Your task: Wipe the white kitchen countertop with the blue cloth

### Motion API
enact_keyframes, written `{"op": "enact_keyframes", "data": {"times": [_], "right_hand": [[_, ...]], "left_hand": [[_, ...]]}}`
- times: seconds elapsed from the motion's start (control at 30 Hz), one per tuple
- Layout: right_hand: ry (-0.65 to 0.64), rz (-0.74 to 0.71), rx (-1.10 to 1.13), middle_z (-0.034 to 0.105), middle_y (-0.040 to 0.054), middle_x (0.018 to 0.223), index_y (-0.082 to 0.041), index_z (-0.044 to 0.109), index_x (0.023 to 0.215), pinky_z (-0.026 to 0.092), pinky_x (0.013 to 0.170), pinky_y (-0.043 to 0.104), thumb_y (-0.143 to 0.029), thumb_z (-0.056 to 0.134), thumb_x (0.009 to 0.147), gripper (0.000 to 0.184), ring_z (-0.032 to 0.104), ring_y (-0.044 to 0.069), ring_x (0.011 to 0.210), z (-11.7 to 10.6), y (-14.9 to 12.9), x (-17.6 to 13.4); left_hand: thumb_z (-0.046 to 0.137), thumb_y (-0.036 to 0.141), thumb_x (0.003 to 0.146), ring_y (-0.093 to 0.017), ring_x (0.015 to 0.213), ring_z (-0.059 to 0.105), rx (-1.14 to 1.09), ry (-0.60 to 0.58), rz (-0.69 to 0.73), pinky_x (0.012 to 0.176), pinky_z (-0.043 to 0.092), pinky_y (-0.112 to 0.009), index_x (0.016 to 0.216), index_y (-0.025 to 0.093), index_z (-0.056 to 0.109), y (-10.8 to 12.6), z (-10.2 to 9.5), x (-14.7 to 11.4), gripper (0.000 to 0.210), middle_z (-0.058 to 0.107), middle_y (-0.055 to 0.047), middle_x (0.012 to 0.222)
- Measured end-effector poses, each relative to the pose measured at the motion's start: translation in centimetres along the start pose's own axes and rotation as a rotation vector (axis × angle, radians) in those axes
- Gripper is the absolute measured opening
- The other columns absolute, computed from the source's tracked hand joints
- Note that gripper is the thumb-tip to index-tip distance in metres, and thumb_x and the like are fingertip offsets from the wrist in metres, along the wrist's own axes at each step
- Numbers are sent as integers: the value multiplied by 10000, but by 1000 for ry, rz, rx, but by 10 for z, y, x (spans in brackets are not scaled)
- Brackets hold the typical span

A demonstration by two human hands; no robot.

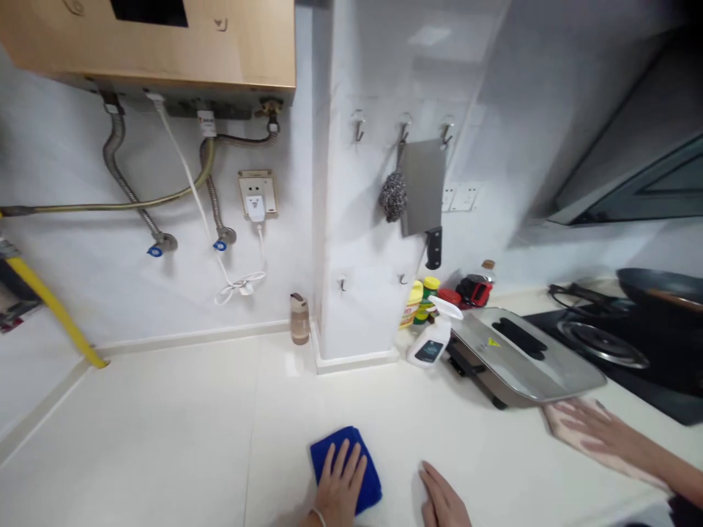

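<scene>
My left hand [339,489] lies flat on a folded blue cloth [367,468], fingers spread over its top and pressing it against the white countertop [181,432]. To the right, my right hand [444,499] is low over the counter near the bottom edge of the view. Its index finger stretches forward, the other fingers are partly hidden, and I see nothing in it. Farther right, another person's hand [596,428] rests flat on a pale pink cloth [571,432] beside a covered electric pan [527,359].
A white spray bottle [431,342] and several condiment containers stand by the wall pillar [359,322]. A brown-tinted bottle [299,320] is left of it. A cleaver [422,187] and steel scourer [393,196] hang above. The stove [653,380] holds a wok [659,293].
</scene>
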State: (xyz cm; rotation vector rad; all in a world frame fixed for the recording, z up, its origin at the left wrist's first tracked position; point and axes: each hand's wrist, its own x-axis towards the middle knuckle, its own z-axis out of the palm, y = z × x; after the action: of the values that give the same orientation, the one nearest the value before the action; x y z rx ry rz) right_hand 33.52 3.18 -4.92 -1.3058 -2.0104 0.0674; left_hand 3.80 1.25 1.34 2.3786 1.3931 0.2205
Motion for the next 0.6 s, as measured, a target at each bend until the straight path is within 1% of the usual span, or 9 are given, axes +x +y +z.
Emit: {"op": "enact_keyframes", "data": {"times": [0.07,0.17,0.23,0.33,0.4,0.47,0.53,0.6], "right_hand": [[2,11,-32,530,104,1370,-249,458,1363,551,957,434,-312,436,922,447,556,262,1194,0,-5,-3],[-10,44,-51,477,122,1413,-215,440,1368,514,1007,427,-299,387,950,430,507,247,1247,0,-10,-5],[-2,38,-55,478,123,1414,-218,430,1376,515,1006,425,-290,383,952,433,505,244,1252,0,-11,-5],[29,-20,-83,535,111,1365,-230,439,1375,545,966,394,-282,413,939,439,545,237,1215,2,-8,-3],[41,-47,-102,562,102,1341,-232,446,1374,552,956,372,-272,434,929,447,556,229,1205,2,-6,-1],[48,-54,-113,568,99,1337,-231,449,1375,545,970,360,-252,453,919,457,552,222,1213,2,-5,0],[61,-56,-104,576,98,1329,-230,459,1372,538,981,356,-232,463,908,463,551,221,1216,1,-5,2],[81,-46,-73,591,90,1312,-243,481,1361,545,967,354,-222,459,900,462,569,224,1192,1,-5,3]], "left_hand": [[506,573,759,-375,1481,62,-26,11,10,1184,79,-658,1508,268,-17,18,4,10,963,21,-51,1622],[469,519,809,-364,1486,18,-35,99,-95,1184,98,-670,1509,259,-29,34,12,21,897,-28,-43,1624],[446,513,824,-384,1481,-5,-12,137,-163,1166,88,-711,1509,259,-27,37,18,28,870,-28,-45,1624],[452,529,817,-419,1468,-44,40,132,-178,1142,43,-756,1506,274,-24,34,25,38,876,-35,-46,1621],[466,533,813,-426,1462,-56,61,109,-151,1141,36,-758,1504,295,-11,28,21,44,873,-49,-38,1619],[465,524,827,-411,1468,-37,74,89,-113,1151,58,-745,1501,327,12,21,12,50,836,-43,-19,1619],[455,514,847,-386,1477,11,88,94,-91,1164,83,-721,1498,354,56,14,-1,55,781,-6,-5,1622],[457,501,857,-374,1479,64,110,114,-99,1171,100,-705,1494,363,122,8,-11,61,733,39,-10,1623]]}}
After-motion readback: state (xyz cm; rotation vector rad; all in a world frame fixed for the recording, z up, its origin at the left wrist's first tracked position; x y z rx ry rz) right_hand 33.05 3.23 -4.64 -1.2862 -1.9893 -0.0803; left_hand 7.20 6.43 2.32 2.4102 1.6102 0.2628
